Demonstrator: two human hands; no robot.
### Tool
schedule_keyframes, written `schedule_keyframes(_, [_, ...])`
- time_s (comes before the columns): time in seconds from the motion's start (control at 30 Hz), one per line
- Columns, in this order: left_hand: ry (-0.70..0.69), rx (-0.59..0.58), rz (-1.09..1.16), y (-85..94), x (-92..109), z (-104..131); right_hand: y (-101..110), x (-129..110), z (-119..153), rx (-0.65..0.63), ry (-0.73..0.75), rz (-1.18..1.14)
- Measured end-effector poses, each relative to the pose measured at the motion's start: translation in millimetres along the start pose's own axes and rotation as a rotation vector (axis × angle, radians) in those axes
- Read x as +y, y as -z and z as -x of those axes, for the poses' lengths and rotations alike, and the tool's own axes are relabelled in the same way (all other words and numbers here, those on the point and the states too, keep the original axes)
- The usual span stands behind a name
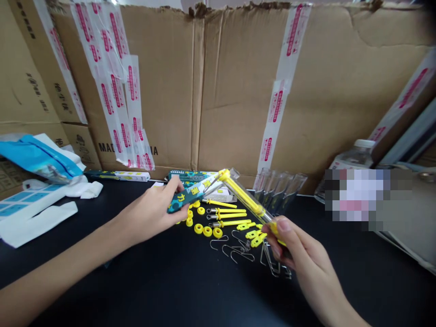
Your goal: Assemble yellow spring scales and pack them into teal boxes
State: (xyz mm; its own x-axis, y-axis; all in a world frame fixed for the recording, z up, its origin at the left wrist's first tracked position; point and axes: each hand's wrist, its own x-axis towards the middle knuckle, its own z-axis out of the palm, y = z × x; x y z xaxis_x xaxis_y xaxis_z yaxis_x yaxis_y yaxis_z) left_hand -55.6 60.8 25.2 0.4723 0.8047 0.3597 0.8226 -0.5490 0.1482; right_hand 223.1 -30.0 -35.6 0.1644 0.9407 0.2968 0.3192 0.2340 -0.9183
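Observation:
My left hand [158, 206] is closed around a long teal and white printed box [192, 193], tilted up to the right. In my right hand [296, 247] is a clear tube with yellow parts inside [245, 197]; its far yellow end meets the box's upper end. Between and below the hands lie several yellow rings [207, 231], yellow rods with metal springs [231, 223], small flat yellow pieces [254, 234] and bent metal wire hooks [238, 254]. Whether the tube's end touches the box or only overlaps it is unclear.
Clear tubes [281, 187] stand at the back by a large cardboard box [238, 91]. A plastic bottle [354, 156] is at the right. Blue and white packaging [41, 156] lies at the left on the black table [153, 290]. More printed boxes [116, 175] lie along the back.

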Motion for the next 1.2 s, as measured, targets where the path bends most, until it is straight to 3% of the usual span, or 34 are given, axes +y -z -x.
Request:
schedule_keyframes(0.17, [0.052, 0.000, 0.218, -6.8, 9, 25, -2, -2, -2, 0.006, 0.035, -0.072])
schedule_keyframes(0.4, [0.022, -0.126, 0.228, -11.8, 11, 45, -1, -1, -3, -0.025, 0.047, -0.045])
schedule_keyframes(0.5, [0.073, -0.156, 0.244, -13.0, 11, 52, 0, -1, -4, -0.039, 0.013, -0.110])
schedule_keyframes(0.63, [0.131, -0.174, 0.252, -12.1, 16, 55, -1, -4, -9, -0.084, -0.123, -0.350])
schedule_keyframes(0.8, [0.105, -0.184, 0.226, -8.4, 22, 53, -5, -11, -15, -0.305, -0.407, -0.665])
schedule_keyframes(0.93, [0.109, -0.204, 0.135, -9.2, 23, 55, -8, -13, -12, -0.425, -0.494, -0.824])
schedule_keyframes(1.07, [0.043, -0.153, 0.096, -11.6, 22, 55, -9, -17, -10, -0.438, -0.441, -0.890])
schedule_keyframes(1.2, [-0.036, -0.131, 0.072, -13.0, 18, 54, -6, -18, -10, -0.444, -0.308, -0.788])
